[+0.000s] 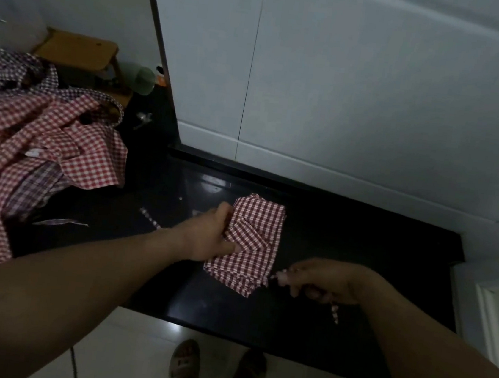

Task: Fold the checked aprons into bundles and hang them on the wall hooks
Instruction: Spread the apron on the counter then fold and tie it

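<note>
Apron pile (29,148) (left part) past frame edge

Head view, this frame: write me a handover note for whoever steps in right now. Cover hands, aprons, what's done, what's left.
Left hand grips the folded apron on the black counter.
Right hand pinches the strap, drawn out to the bundle's right.
Pile of unfolded aprons lies to the left.
Done: one apron folded flat.
Left: probably bind it with the strap, hang it, then work through the pile. No hooks in view.
</note>
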